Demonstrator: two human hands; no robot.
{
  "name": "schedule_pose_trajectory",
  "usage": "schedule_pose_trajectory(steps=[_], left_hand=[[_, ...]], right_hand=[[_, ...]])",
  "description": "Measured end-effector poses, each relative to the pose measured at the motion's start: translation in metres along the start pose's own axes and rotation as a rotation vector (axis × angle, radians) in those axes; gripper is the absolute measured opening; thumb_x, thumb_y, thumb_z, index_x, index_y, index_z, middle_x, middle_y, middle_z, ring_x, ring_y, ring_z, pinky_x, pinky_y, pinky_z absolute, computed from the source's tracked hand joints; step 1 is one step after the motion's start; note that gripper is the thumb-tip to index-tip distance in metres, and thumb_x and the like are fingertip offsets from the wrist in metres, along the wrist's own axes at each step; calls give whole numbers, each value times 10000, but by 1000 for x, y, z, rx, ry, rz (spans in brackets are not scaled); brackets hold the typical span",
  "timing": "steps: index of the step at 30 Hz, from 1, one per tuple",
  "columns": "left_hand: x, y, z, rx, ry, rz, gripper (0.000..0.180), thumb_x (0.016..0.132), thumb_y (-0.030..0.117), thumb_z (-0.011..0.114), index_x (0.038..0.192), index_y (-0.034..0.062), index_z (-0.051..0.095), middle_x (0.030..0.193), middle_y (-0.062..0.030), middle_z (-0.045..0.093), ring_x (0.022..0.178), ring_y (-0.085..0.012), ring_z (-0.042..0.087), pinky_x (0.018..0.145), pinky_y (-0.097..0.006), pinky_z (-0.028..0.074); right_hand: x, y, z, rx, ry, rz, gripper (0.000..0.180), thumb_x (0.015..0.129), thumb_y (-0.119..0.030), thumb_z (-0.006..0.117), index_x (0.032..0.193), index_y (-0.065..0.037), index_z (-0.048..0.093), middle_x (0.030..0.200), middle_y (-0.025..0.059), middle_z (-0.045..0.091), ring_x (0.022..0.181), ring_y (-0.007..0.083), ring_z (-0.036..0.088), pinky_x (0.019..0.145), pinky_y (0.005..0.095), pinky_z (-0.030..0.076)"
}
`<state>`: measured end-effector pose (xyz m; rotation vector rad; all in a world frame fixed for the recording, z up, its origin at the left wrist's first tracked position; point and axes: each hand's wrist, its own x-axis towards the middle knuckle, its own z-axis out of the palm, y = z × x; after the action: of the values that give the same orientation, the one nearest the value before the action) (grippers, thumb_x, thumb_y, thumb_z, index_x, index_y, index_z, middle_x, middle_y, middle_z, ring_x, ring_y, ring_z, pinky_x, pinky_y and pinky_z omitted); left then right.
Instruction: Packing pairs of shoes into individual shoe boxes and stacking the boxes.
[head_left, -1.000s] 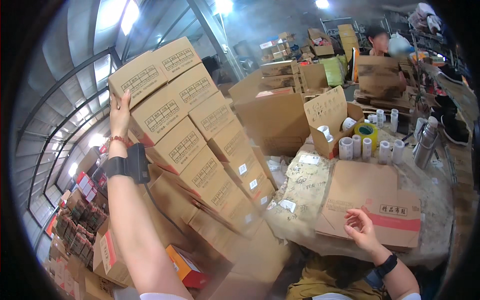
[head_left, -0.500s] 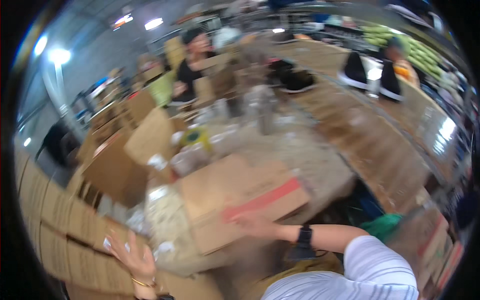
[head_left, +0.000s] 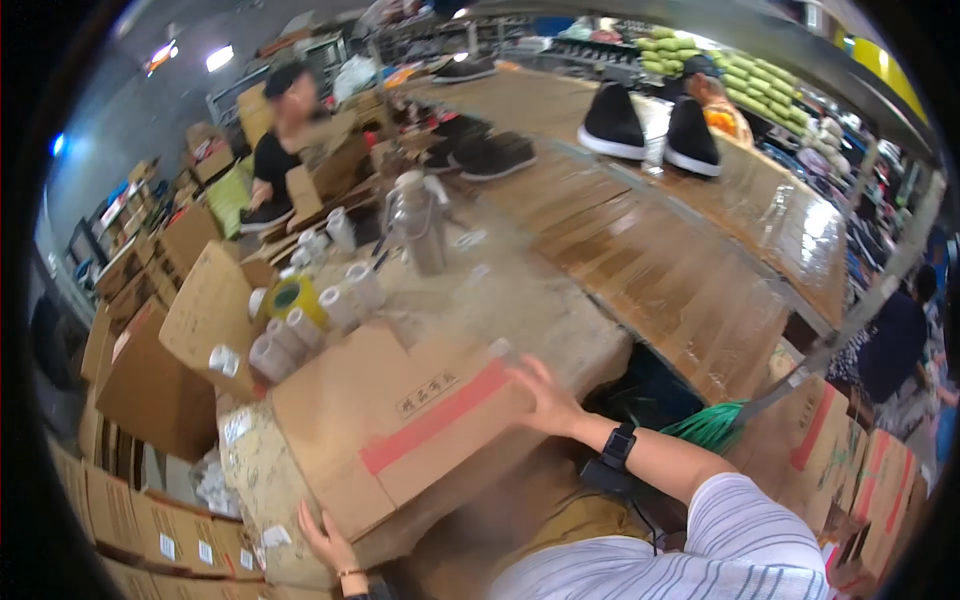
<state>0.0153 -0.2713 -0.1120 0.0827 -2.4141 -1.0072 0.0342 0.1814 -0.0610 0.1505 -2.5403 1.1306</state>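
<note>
A flattened brown cardboard box [head_left: 345, 420] with a red stripe lies on the worktable in front of me. My right hand [head_left: 552, 402] rests at the right end of the stripe, fingers spread against the cardboard's edge. At its near left corner is my left hand [head_left: 325, 540], the fingers stretched out beside the edge, touching or nearly so. Neither hand is closed around anything. Beyond the box, a yellow tape roll [head_left: 297, 298] stands among several white rolls [head_left: 290, 335].
The worktable [head_left: 525, 290] has a clear plastic jug [head_left: 415, 225] on it. Dark shoes [head_left: 495, 157] lie on the conveyor [head_left: 650, 260] side. Stacked cartons [head_left: 170, 525] stand at left. A co-worker [head_left: 285, 135] stands across; another person [head_left: 715, 100] is farther right.
My left hand has come from over the left cartons to the box's near corner. My right hand has slid from the stripe's left part to its right end. The view has shifted right.
</note>
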Motion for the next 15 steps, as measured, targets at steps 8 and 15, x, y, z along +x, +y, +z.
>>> schedule_pose_trajectory(steps=[8, 15], left_hand=[[-7, -3, 8, -223, -111, -58, 476, 966, 251, 440, 1357, -18, 409, 1412, -158, 413, 1307, -274, 378, 1072, -367, 292], [0, 5, 11, -372, 72, -77, 485, 989, 228, 412, 1385, -43, 342, 1446, -176, 343, 1332, -284, 333, 1100, -405, 265]], right_hand=[[-5, 28, 43, -136, 31, -39, 906, 708, -555, 713, 1408, -112, 345, 1428, 282, 284, 1308, 431, 311, 1067, 467, 288], [-90, 31, -16, 132, 104, 110, 478, 879, -311, 609, 1278, -79, 484, 1333, 163, 448, 1212, 341, 448, 978, 393, 401]])
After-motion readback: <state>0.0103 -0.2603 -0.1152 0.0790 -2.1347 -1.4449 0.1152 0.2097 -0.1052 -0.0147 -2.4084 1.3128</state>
